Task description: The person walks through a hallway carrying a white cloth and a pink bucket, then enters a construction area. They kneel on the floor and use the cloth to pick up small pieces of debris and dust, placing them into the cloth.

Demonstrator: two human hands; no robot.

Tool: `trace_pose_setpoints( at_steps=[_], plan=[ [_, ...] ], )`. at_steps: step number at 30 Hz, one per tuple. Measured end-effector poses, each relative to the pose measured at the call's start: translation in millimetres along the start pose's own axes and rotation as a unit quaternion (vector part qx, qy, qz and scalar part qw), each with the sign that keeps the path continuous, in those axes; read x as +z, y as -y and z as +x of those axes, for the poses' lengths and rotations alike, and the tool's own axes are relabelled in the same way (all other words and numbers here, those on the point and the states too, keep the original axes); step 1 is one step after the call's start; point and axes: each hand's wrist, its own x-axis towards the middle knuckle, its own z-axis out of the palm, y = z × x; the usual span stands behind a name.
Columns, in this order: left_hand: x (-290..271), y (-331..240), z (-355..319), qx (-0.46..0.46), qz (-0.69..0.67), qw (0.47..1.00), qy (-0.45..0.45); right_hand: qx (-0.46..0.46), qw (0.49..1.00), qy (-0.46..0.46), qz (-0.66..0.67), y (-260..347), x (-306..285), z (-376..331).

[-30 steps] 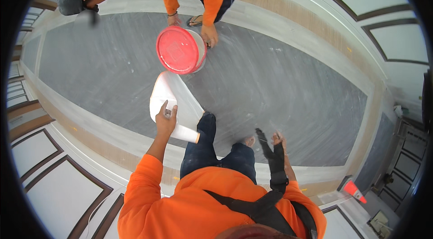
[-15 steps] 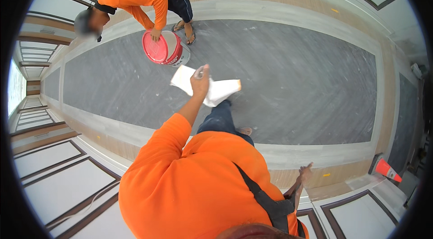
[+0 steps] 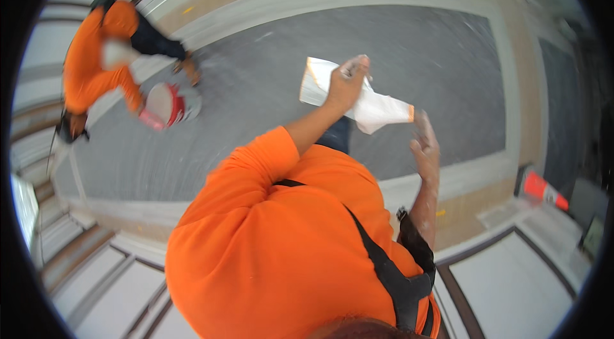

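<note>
The person's left hand (image 3: pixel 346 88) holds a thin white sheet-like piece with orange edging (image 3: pixel 384 109) out in front of the body, above the dark grey, faintly streaked floor panel (image 3: pixel 441 64). The fingers of that hand are curled in a pinch about the middle of the piece, thumb and fingers brought close together. Its wider end spreads to the left of the hand, and its narrower, orange-edged end points to the right. The right hand (image 3: pixel 426 150) is raised beside that narrow end, fingers extended and partly spread; it seems to have hold of nothing, though the blur makes it hard to tell whether the fingertips touch the edge.

The person wears a bright orange long-sleeved top (image 3: pixel 294 243), with a black fabric strap (image 3: pixel 387 272) running over its right side, and a dark blue trouser leg (image 3: pixel 337 135) shows below the piece. At upper left, well apart, a co-worker in orange (image 3: pixel 86 80) bends over a white and red round bucket (image 3: pixel 184 106), one hand at its tilted pinkish-red lid (image 3: pixel 152 120). At far right stands an orange-red and white traffic cone (image 3: pixel 545 189), near white wall panels with dark brown frames (image 3: pixel 511 281).
</note>
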Motion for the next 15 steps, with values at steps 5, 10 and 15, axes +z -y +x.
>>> trace_pose_setpoints(
  at_steps=[5, 10, 15],
  plan=[
    [177, -44, 63, 0.036, 0.097, 0.991, 0.09, 0.011, 0.992, -0.087, 0.095, 24, -123, 68],
    [349, -31, 126, 0.086, 0.145, 0.967, 0.19, -0.033, 0.974, -0.152, 0.165, -33, -273, 99],
    [501, 19, 178, 0.066, 0.101, 0.977, 0.178, 0.0, 0.969, -0.171, 0.178, -68, -404, 144]
  ],
)
